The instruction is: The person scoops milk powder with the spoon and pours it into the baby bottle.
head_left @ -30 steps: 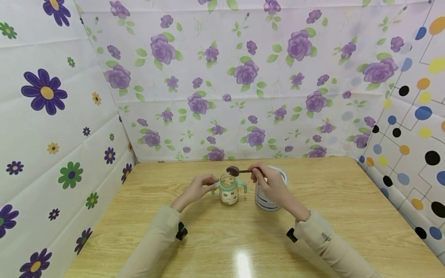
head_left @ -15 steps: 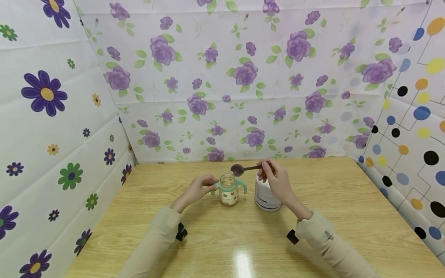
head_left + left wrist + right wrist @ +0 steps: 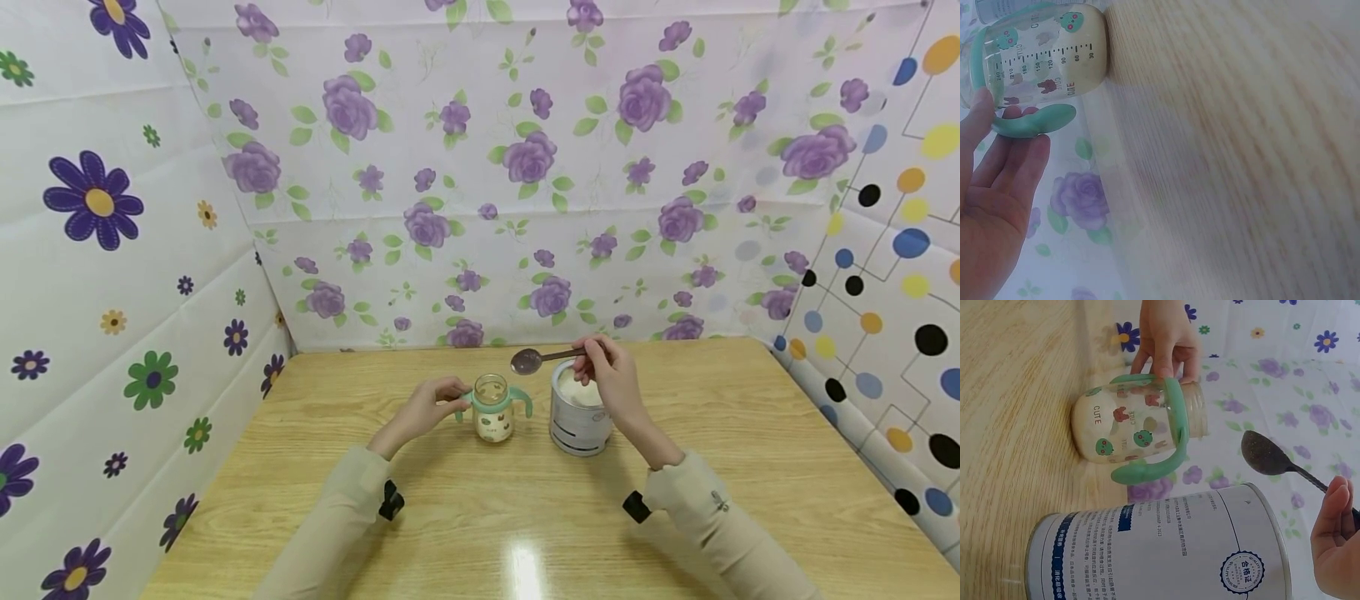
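Observation:
A clear baby bottle (image 3: 493,421) with a green two-handled collar stands uncapped on the table, pale powder in its bottom. My left hand (image 3: 427,410) pinches the bottle's left handle (image 3: 1041,122) between thumb and fingers. In my right hand (image 3: 611,379) I grip a dark spoon (image 3: 527,361) by its handle. The spoon's bowl, with a thin pale film on it, is up between the bottle and the can, above their rims. Right of the bottle is an open white can (image 3: 581,425) holding cream-coloured powder (image 3: 581,389), partly behind my right fingers.
The wooden table (image 3: 480,517) reaches back to a wall covered in a purple-flowered cloth (image 3: 487,208). Flowered cloth (image 3: 135,292) also hangs on the left, and dotted cloth (image 3: 900,292) on the right. The can stands a short gap from the bottle's right handle.
My right hand has moved right and slightly up, taking the spoon from over the bottle's mouth toward the can. The can's powder is now in sight. My left hand and the bottle keep their place.

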The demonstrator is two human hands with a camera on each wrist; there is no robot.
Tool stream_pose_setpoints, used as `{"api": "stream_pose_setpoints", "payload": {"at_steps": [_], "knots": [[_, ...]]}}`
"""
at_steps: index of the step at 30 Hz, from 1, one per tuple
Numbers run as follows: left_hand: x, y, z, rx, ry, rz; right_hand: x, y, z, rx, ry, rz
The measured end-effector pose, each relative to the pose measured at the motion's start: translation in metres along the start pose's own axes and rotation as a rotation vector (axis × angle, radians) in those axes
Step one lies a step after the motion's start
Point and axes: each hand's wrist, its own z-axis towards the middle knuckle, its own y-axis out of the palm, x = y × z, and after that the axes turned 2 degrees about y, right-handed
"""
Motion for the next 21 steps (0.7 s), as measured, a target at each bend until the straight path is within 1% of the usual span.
{"api": "stream_pose_setpoints", "payload": {"at_steps": [5, 8, 15, 21], "knots": [[-0.001, 0.000, 0.000, 0.003, 0.004, -0.001, -0.001, -0.003, 0.000, 0.051, 0.100, 0.031], [-0.001, 0.000, 0.000, 0.006, -0.001, -0.002, -0.002, -0.007, 0.001, 0.082, 0.134, 0.048], [-0.002, 0.000, 0.001, 0.009, -0.037, -0.010, -0.004, -0.016, 0.008, 0.157, 0.142, 0.061], [-0.001, 0.000, 0.000, 0.012, -0.027, -0.005, -0.005, -0.020, 0.009, 0.196, 0.144, 0.066]]}}
